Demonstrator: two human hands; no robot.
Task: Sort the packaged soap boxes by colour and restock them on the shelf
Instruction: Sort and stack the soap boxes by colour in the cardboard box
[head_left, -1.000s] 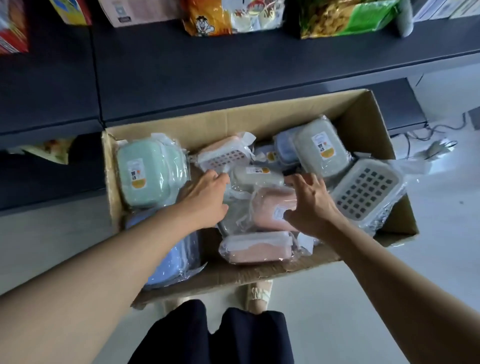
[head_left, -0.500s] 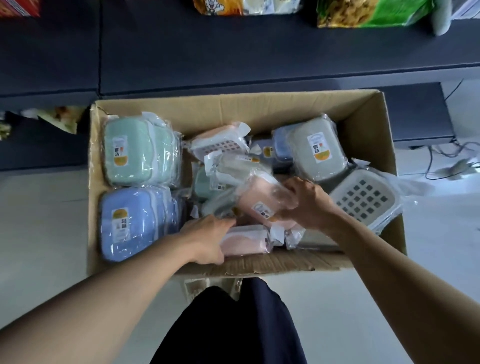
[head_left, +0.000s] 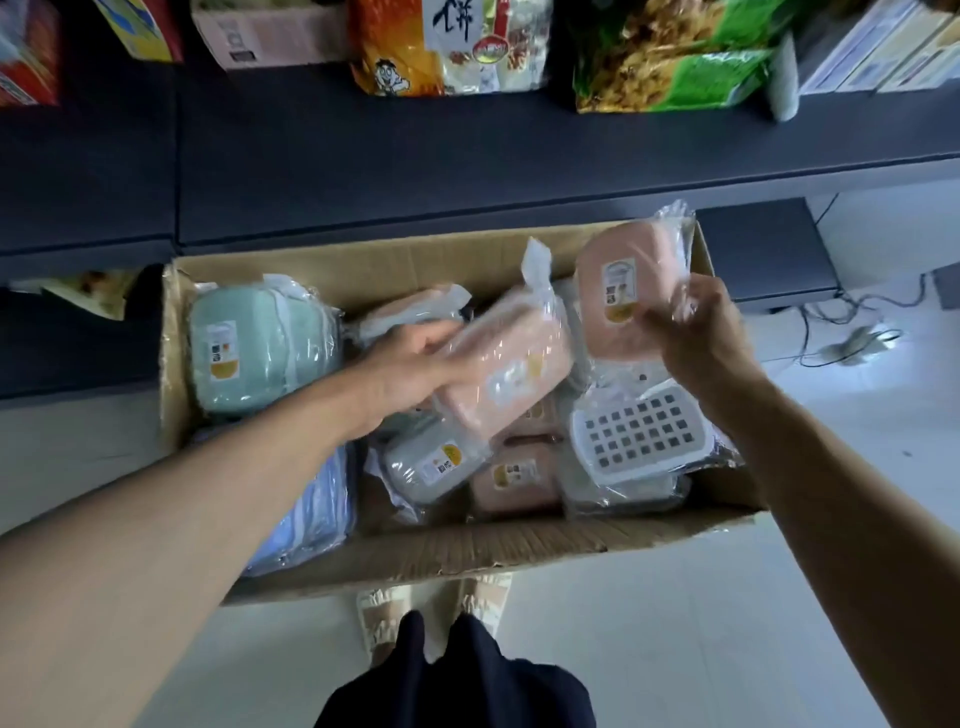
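In the head view, a pink soap box (head_left: 506, 374) wrapped in clear plastic is gripped by the left hand (head_left: 410, 366), whose fingers are curled round its near end, and it is held tilted above the open cardboard carton (head_left: 415, 551). A second pink soap box (head_left: 618, 291) is pinched at its plastic wrap by the right hand (head_left: 701, 332) and is held up just beside the first one, to the right of it. Below the left hand, a grey-green soap box (head_left: 436, 462) and a third pink soap box (head_left: 514, 480) are seen lying in the carton. Left of the left hand a mint soap box (head_left: 244, 348) is lying, and under the left forearm a blue soap box (head_left: 317, 509). Below the right hand a white grid tray (head_left: 639, 431) is lying. Beyond both hands the dark shelf (head_left: 467, 171) is seen, with snack bags (head_left: 447, 47) on it
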